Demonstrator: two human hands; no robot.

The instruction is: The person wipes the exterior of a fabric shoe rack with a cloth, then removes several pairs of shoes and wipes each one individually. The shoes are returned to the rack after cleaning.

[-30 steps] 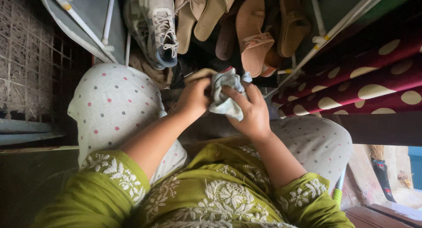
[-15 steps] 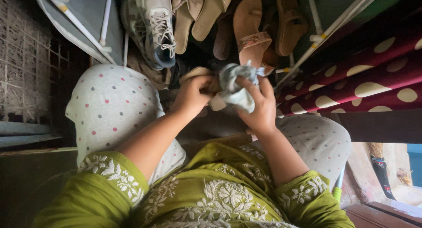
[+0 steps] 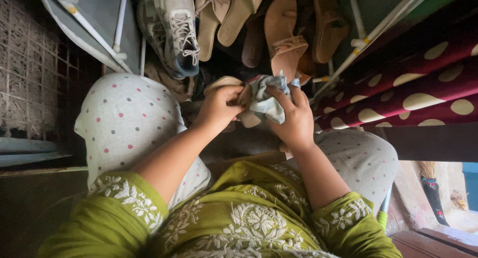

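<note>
The left hand (image 3: 219,106) gripped a flat tan sandal (image 3: 234,91) above the lap while the right hand (image 3: 294,121) pinched a crumpled pale blue-grey cloth (image 3: 266,99) against it, wiping seemingly midway, other footwear on the rack (image 3: 383,24) untouched.

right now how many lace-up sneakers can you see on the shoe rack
1. The white lace-up sneaker stands at the rack's left end, beside the tan sandals. A second may be hidden behind it. The left hand holds a tan shoe; the right hand presses a cloth on it.
</note>
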